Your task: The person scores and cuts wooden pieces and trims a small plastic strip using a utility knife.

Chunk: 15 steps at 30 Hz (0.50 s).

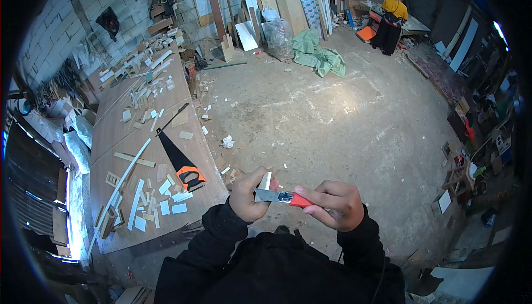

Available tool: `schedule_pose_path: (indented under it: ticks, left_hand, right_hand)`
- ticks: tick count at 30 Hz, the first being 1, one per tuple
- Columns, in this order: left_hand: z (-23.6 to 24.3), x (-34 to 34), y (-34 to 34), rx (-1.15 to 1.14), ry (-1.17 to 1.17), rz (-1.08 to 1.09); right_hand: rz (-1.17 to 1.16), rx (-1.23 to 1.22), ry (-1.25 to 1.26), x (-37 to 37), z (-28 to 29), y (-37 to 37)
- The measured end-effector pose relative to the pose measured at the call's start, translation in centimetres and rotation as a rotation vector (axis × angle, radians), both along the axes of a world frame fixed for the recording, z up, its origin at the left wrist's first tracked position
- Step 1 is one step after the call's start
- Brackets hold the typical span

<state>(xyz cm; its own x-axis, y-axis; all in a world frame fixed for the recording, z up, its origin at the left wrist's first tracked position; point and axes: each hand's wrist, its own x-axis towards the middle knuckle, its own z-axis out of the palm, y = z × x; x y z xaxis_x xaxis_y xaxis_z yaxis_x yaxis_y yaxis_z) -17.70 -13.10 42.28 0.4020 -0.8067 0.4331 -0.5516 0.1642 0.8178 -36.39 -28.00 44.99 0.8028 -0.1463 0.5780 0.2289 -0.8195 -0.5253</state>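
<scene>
In front of my chest, my left hand point(249, 196) is closed around a small wood block point(266, 181) with a pale face, its thumb along the block. My right hand point(336, 203) grips the red handle of a utility knife point(299, 199), fingers wrapped over it. The knife's wide grey blade lies across the front of the left hand, close below the block. Whether the blade edge touches the wood is hard to make out. To the left, a handsaw point(180, 160) with a black blade and orange handle rests on the workbench point(194, 132).
White and bare wood offcuts point(165, 209) lie scattered over the bench, beside a long white strip point(119, 190). Boards point(288, 2) lean on the far wall near a clear bag point(279, 38) and green sheeting point(318, 53). A person in yellow point(394, 9) is at the far right.
</scene>
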Motion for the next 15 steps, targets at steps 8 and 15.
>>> schedule_pose_path:
  ticks: [8, 15]
  left_hand:
    - [0.2, -0.1, -0.5, -0.017, -0.064, 0.026]
    - [-0.4, 0.7, -1.5, 0.02, -0.026, 0.045]
  right_hand:
    - [-0.061, -0.049, 0.034, -0.2, 0.4, -0.4]
    - [-0.119, -0.055, -0.01, 1.1, 0.0, -1.2]
